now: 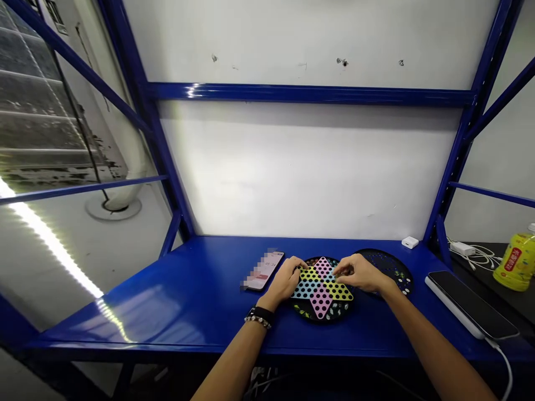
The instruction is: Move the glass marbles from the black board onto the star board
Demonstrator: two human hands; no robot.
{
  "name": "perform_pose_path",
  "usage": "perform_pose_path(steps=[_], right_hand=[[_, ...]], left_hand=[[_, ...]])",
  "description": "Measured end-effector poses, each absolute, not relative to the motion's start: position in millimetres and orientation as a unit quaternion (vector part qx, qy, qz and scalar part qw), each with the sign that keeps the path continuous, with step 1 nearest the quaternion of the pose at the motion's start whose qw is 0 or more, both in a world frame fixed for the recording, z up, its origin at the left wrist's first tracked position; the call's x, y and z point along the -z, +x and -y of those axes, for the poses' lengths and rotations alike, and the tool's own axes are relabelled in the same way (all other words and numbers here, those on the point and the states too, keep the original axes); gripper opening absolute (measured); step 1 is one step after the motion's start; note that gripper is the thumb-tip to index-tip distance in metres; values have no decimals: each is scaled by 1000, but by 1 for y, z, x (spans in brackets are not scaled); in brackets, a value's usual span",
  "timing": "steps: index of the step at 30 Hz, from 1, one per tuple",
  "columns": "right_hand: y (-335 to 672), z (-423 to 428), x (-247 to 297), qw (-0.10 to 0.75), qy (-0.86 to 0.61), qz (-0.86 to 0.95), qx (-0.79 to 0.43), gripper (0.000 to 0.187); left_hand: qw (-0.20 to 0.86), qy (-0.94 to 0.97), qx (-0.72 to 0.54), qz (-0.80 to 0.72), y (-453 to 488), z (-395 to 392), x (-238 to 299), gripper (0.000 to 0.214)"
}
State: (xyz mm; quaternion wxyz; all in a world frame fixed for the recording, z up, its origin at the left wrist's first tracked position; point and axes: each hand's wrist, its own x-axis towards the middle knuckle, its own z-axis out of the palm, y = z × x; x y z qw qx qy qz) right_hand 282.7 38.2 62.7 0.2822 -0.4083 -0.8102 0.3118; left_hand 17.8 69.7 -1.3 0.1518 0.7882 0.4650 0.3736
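Note:
A Chinese checkers board (321, 301) lies on the blue table, its star in pink, yellow and light blue with rows of dark holes. Around the star runs a black round base with colored pieces in it. My left hand (285, 279) has its bent fingers and thumb on the board's upper-left yellow point; a bracelet and a black band circle that wrist. Over the upper-right part of the board, my right hand (360, 273) is pinched, and whatever its fingertips hold is too small to make out.
A black round tray (382, 257) with small pieces sits right of the board. A lit phone (267, 270) lies left of it. Farther right are a dark phone on a white block (455, 314), a white adapter (410, 242) and a yellow bottle (516, 262). Blue posts frame the table (175, 312).

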Motion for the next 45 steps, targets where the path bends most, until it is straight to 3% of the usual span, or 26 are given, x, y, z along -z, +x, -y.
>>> perform_pose_path(steps=[7, 12, 18, 24, 30, 36, 45], right_hand=[[198, -21, -41, 192, -341, 874, -286, 28], [192, -14, -47, 153, -361, 882, -260, 20], [192, 0, -52, 186, -362, 889, -213, 14], [250, -10, -66, 247, -471, 833, -153, 25], [366, -22, -46, 176, -649, 736, -72, 32], [409, -23, -11, 147, -622, 754, -150, 21], [367, -19, -25, 182, -589, 763, -196, 21]], left_hand=[[152, 789, -375, -463, 17, -70, 3, 33], [150, 788, -374, -465, 19, -68, 2, 34], [146, 787, -383, -461, 19, -67, 1, 33], [146, 789, -372, -467, 21, -66, -2, 31], [151, 784, -372, -473, 22, -64, -5, 31], [148, 783, -368, -480, 22, -64, -6, 32], [147, 786, -366, -476, 21, -65, -4, 32]])
